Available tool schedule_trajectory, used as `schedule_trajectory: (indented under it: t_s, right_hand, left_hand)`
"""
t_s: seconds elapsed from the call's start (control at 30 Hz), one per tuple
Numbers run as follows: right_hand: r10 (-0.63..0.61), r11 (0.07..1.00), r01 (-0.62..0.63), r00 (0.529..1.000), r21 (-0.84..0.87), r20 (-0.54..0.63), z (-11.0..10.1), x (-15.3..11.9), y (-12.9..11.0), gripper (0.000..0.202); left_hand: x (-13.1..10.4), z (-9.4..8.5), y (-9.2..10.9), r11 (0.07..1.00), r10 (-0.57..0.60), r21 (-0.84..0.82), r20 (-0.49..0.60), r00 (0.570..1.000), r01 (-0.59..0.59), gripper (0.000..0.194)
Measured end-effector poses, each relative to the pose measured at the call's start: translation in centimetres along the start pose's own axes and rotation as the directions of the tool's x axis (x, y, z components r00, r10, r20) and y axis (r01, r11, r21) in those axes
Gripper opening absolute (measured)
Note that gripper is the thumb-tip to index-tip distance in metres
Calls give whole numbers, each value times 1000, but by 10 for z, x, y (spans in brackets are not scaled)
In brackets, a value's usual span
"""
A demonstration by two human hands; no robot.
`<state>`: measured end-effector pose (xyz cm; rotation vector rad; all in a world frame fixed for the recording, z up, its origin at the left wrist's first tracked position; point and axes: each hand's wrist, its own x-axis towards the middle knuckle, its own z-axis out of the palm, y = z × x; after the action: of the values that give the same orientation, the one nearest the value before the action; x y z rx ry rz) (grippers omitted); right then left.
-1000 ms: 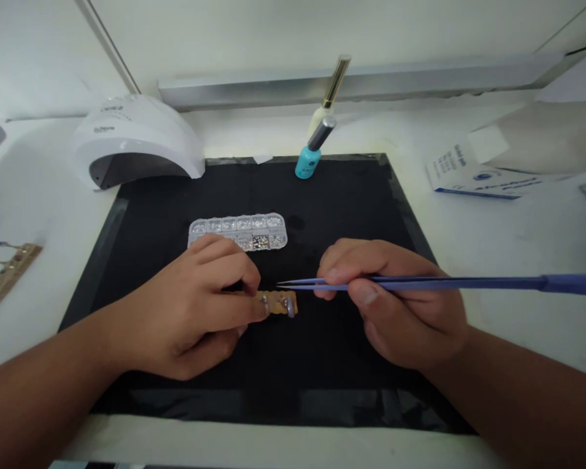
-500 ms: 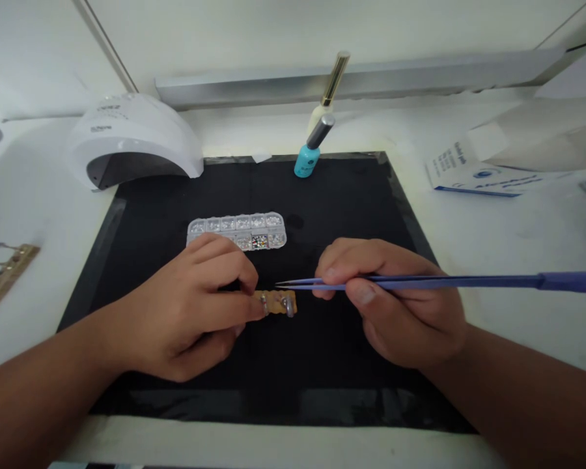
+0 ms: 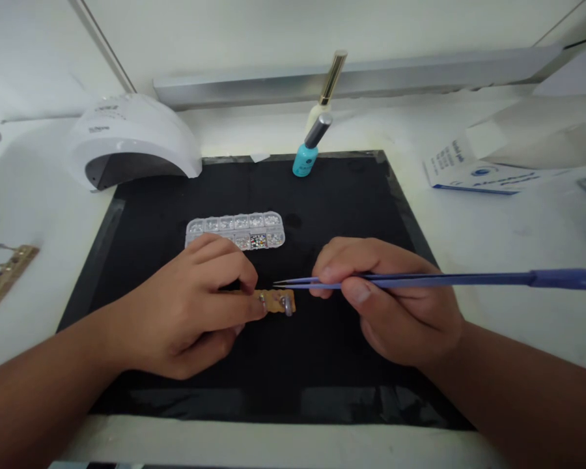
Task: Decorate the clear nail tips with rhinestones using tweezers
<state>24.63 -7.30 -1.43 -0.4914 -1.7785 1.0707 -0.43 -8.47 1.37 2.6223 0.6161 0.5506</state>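
My left hand (image 3: 200,303) is closed on a small amber-brown strip (image 3: 275,300), whose right end sticks out past the fingers with a shiny greyish piece on it. The rest of the strip is hidden under the fingers. Purple tweezers (image 3: 420,280) lie across my right hand (image 3: 390,296), pinched between thumb and fingers. Their tips point left, just above the strip, slightly apart; nothing can be made out between them. Behind my left hand a clear compartment case (image 3: 241,223) holds tiny stones, its near left corner covered by the fingers.
A black mat (image 3: 332,195) lies under the hands. Behind are a white lamp (image 3: 146,140), a turquoise bottle (image 3: 305,160) and a cream bottle with gold cap (image 3: 333,78). A white box (image 3: 488,163) stands at right, another brown strip (image 3: 7,280) at far left.
The view has shifted very slightly. My right hand and the tweezers have moved a touch to the left; both hands keep their hold.
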Motion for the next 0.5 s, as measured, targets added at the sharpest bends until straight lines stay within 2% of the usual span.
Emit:
schedule_trajectory:
  t_s: [0.2, 0.33, 0.5]
  right_hand:
    - [32, 999, -32, 999, -20, -15, 1, 0, -1, 14]
    - [5, 999, -4, 1000, -32, 20, -2, 1, 0, 15]
    - [24, 991, -13, 997, -135, 80, -5, 3, 0, 13]
  left_hand:
    - [1, 0, 0, 1000, 13, 27, -2, 1000, -13, 26]
    - [2, 0, -1, 999, 12, 30, -1, 1000, -12, 25]
    - [2, 0, 0, 999, 15, 43, 1, 1000, -15, 25]
